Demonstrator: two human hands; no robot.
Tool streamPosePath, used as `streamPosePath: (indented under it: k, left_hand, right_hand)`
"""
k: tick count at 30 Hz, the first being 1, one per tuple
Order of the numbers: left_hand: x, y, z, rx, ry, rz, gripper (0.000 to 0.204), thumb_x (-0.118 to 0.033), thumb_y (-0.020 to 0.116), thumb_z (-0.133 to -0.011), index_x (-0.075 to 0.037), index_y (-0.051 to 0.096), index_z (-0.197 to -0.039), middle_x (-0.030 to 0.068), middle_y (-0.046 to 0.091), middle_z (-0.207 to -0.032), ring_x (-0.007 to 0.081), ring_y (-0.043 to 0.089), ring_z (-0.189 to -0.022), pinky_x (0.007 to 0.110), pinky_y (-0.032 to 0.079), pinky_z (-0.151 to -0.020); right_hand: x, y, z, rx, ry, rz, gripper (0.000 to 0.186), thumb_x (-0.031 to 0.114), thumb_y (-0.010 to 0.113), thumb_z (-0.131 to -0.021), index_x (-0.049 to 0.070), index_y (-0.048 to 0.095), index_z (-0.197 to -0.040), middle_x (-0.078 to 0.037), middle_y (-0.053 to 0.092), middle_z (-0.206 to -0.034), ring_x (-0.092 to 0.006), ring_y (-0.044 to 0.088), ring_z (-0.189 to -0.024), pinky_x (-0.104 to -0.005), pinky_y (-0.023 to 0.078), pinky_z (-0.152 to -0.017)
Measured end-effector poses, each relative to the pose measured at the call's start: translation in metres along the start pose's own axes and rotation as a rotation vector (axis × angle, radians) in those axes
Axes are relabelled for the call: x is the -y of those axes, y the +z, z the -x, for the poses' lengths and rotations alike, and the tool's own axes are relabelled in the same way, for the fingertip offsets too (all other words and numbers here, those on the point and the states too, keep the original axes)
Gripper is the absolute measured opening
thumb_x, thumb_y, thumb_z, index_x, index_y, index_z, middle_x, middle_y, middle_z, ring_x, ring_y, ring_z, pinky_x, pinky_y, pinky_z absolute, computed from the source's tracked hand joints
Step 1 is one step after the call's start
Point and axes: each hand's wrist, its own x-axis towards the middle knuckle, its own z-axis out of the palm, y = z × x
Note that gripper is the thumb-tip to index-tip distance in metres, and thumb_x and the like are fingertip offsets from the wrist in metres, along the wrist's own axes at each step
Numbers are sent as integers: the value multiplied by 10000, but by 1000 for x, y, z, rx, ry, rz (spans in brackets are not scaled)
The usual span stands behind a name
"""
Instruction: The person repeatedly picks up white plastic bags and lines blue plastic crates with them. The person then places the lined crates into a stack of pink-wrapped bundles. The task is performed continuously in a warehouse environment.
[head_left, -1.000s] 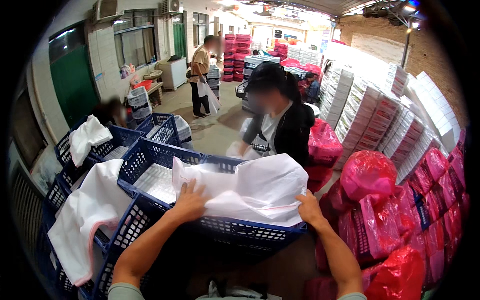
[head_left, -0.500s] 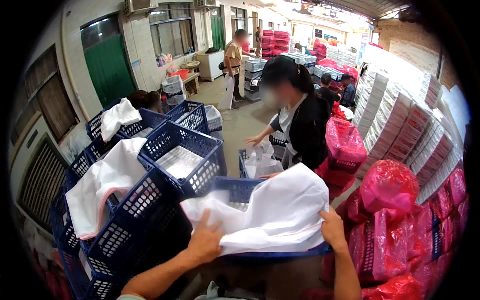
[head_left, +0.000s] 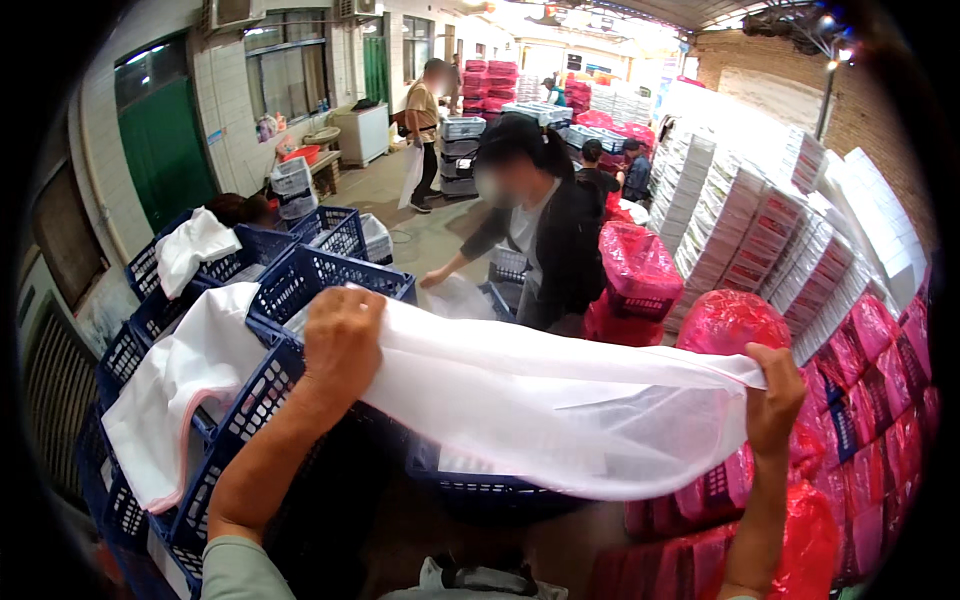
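A white cloth-like bag (head_left: 560,400) with a pinkish edge is stretched wide between my two hands. My left hand (head_left: 345,335) grips its left end in a closed fist, raised near a blue crate. My right hand (head_left: 775,395) pinches its right end beside the pink-wrapped stacks. The fabric sags in the middle and is partly see-through at lower right. Beneath it stands a blue plastic crate (head_left: 490,490), mostly covered, with something white inside. Another white bag (head_left: 180,390) with a pink edge drapes over the blue crates at left.
Stacked blue crates (head_left: 240,420) crowd the left side. Across from me a person in black (head_left: 545,240) reaches toward clear plastic over a crate. Pink-wrapped crates (head_left: 860,440) pile up at right, before tall white stacks (head_left: 740,220). Another person (head_left: 423,125) stands farther back.
Both hands have risen and spread apart, lifting the white bag off the crate's rim and pulling it taut. The view has shifted slightly right.
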Motion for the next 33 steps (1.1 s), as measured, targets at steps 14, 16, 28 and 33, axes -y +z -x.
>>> streamPosePath:
  k: [14, 16, 28, 33]
  left_hand:
    - [-110, 110, 42, 1249, 24, 845, 270, -168, 639, -881, -90, 731, -1123, 190, 710, -1108, 315, 680, -1030, 356, 512, -931]
    - [-112, 166, 94, 1420, 166, 529, 319, -266, 595, -915, -45, 723, -1106, 199, 704, -1102, 357, 674, -1021, 429, 518, -897]
    - [-63, 145, 39, 651, -1006, 1141, 338, 59, 437, -905, 24, 620, -1187, 179, 693, -1023, 260, 688, -907, 382, 576, -743]
    - [-15, 127, 13, 783, -1161, 1450, 256, -114, 638, -885, 32, 668, -1094, 118, 696, -971, 201, 698, -797, 331, 583, -642]
  right_hand:
    - [-27, 179, 77, 1238, 0, -371, 244, 205, 591, -878, 11, 691, -986, -237, 697, -939, -417, 669, -902, -483, 515, -805]
    - [12, 216, 91, 1640, -148, -407, 287, 155, 555, -858, 7, 707, -1050, -234, 708, -1034, -398, 678, -983, -469, 523, -851]
    - [-91, 222, 43, 941, 526, -1010, 325, 2, 678, -772, -48, 679, -1093, -128, 712, -969, -224, 678, -877, -342, 532, -804]
    - [-164, 243, 42, 733, 1186, -1453, 324, -11, 653, -864, -59, 621, -1182, -152, 706, -1011, -237, 704, -854, -369, 583, -836]
